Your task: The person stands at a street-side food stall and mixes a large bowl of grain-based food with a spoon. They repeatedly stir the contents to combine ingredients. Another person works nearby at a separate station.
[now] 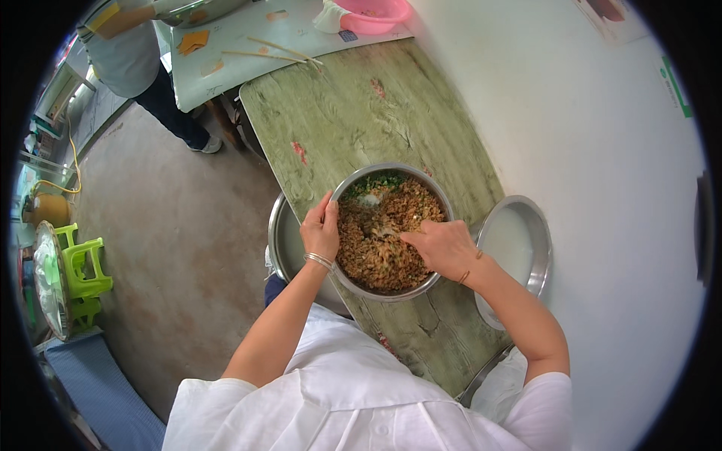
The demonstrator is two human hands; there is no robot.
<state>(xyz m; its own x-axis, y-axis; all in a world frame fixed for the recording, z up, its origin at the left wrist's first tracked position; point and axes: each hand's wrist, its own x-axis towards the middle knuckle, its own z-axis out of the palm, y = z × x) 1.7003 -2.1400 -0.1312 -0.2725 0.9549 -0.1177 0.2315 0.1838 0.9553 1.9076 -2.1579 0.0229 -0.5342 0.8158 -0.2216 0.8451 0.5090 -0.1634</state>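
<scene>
A round metal bowl [389, 297] stands on the green wood-patterned table. It holds a brown crumbly food mixture [389, 253], with chopped greens [384, 181] and a small white heap [369, 199] near its far side. My left hand [321, 225] grips the bowl's left rim, thumb and fingers on either side. Over the mixture at the right is my right hand [443, 248], its fingers closed; a blurred, pale utensil seems to extend from it into the food, but the grip hides most of it.
A metal basin of whitish liquid [507, 239] leans near the white wall at right. Another large metal basin [276, 242] is at the table's left edge. Beyond the table [361, 118], chopsticks [265, 55] and a pink basin [378, 22] rest on a pale table; a person [121, 62] stands there.
</scene>
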